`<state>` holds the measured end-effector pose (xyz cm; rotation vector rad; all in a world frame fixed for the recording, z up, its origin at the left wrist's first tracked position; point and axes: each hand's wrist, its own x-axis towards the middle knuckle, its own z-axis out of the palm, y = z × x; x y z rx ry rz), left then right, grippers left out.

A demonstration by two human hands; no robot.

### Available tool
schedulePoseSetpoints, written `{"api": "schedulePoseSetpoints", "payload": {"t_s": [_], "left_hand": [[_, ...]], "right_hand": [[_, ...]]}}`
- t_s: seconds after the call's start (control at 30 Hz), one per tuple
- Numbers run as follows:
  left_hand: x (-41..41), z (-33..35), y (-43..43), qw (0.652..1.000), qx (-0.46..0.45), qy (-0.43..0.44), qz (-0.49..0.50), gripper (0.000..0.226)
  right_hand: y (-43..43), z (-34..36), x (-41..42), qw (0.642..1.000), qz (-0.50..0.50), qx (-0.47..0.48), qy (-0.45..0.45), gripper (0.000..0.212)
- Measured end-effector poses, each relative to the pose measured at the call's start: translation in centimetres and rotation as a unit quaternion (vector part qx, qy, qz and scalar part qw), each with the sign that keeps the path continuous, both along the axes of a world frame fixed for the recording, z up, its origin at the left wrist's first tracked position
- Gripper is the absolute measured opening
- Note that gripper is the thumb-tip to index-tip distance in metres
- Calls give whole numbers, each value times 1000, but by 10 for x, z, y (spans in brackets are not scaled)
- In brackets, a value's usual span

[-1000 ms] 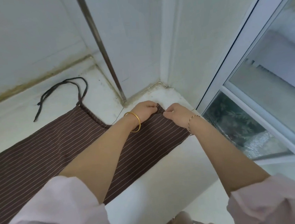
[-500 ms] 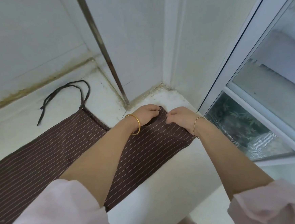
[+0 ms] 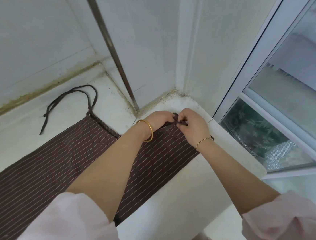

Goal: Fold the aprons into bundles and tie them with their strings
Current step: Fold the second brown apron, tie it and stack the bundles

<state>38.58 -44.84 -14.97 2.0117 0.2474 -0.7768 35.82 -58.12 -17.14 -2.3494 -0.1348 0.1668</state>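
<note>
The apron (image 3: 44,176) is lying flat and lengthwise on the white ledge (image 3: 205,174), so its stripes and edges are giving us straight lines to fold against. We are working at its far right corner, close to where the walls are meeting. We are judging this to be where the first fold or tie begins.

The left hand (image 3: 160,119) is curling its fingers over the fabric edge and gripping it, which in our judgement is anchoring the cloth. The right hand (image 3: 193,128), touching the left, is pinching a dark strip (image 3: 181,125) between thumb and fingertips at that same corner. One string (image 3: 70,97) is lying in a loose loop on the ledge beyond the apron's far left corner, well apart from both hands. We are judging that it is lying there so it is free for tying.

We are noting these limits:

- We cannot tell whether the dark strip is a second string or the rolled hem of the corner.
- Both forearms are covering the middle of the apron, and the pink sleeves (image 3: 58,232) are hiding its near edge.
- The apron's left end is running out of the picture, so its full length is not showing.
- No fold is showing yet, so we are judging the task to be at its start.
</note>
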Motion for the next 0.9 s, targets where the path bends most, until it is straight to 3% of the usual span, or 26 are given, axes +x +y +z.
{"api": "schedulePoseSetpoints", "payload": {"t_s": [0.07,0.17,0.23,0.3,0.4,0.57,0.77,0.9], "left_hand": [[1,4,-5,995,88,16,-44,19],[-10,-8,8,987,108,-121,8,29],[-28,-15,19,950,198,-238,35,32],[-41,-29,22,904,304,-299,28,34],[-58,-43,22,870,369,-327,-15,41],[-74,-63,28,827,393,-401,-31,41],[-83,-68,34,824,381,-415,-61,43],[-86,-68,34,816,387,-423,-75,43]], "right_hand": [[1,0,0,1000,0,-17,12,14],[1,3,6,999,-8,-39,31,12],[1,3,11,998,15,-54,41,28],[1,3,16,993,70,-87,47,44],[1,2,26,983,122,-123,53,40],[-1,3,38,974,140,-167,55,15],[-9,12,56,945,148,-264,124,33],[-6,11,53,945,137,-269,124,28]]}}
